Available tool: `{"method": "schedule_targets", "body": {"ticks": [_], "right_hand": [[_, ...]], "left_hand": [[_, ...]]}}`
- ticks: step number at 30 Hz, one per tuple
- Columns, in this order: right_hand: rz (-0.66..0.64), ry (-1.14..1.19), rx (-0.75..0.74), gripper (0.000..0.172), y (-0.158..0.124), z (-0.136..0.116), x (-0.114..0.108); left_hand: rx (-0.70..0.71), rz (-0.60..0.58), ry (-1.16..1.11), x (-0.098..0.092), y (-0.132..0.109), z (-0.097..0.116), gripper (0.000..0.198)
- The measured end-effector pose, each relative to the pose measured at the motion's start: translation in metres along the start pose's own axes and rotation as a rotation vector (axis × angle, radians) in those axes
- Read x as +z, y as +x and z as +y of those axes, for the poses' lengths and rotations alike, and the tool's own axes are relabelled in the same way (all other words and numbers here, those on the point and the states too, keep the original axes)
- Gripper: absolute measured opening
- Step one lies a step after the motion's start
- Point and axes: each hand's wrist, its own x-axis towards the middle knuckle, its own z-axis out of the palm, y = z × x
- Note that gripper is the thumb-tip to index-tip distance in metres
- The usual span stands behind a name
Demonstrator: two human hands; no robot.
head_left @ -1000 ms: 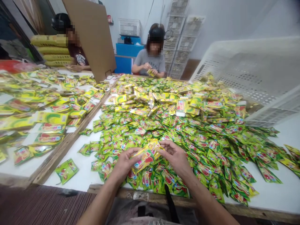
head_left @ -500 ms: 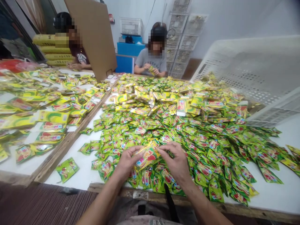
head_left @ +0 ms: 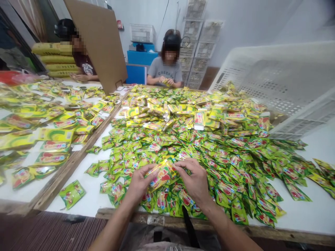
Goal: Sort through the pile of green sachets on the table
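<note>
A yellow printed box (head_left: pixel 162 175) is held tilted above a heap of green packets (head_left: pixel 222 167). My left hand (head_left: pixel 141 179) is closed on the box's left side, thumb across its printed face. My right hand (head_left: pixel 192 176) pinches at the box's upper right end, fingertips together; whether a packet is also between them is too small to tell. Green packets lie under and around both hands. One green packet (head_left: pixel 72 194) lies apart at the left on the white table top (head_left: pixel 89 195).
Yellow boxes (head_left: pixel 183 108) are piled behind the packets. A white basket (head_left: pixel 261 69) leans at the right. A wooden strip (head_left: pixel 78 157) divides the table; more boxes (head_left: pixel 54 136) lie left of it. Two people sit across, a cardboard sheet (head_left: pixel 101 45) between them.
The view has shifted slightly, so the surroundings sit a little further left. Both hands keep hold of the yellow box in nearly the same pose. The person across has lowered their hands.
</note>
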Motion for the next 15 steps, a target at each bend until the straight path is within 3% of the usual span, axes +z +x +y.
{"method": "schedule_targets", "body": {"ticks": [4,11,15], "right_hand": [[0.051,-0.073,-0.044,0.008,-0.007,0.006,0.0],[-0.295,0.376,0.367,0.022,-0.009,0.009,0.001],[-0.428,0.449,0.434,0.028,-0.013,0.005,0.011]], "left_hand": [[0.018,-0.016,0.036,-0.002,-0.001,0.001,0.029],[0.005,-0.038,0.014,-0.002,-0.001,0.005,0.028],[-0.008,-0.096,0.018,-0.001,0.001,0.006,0.027]]}}
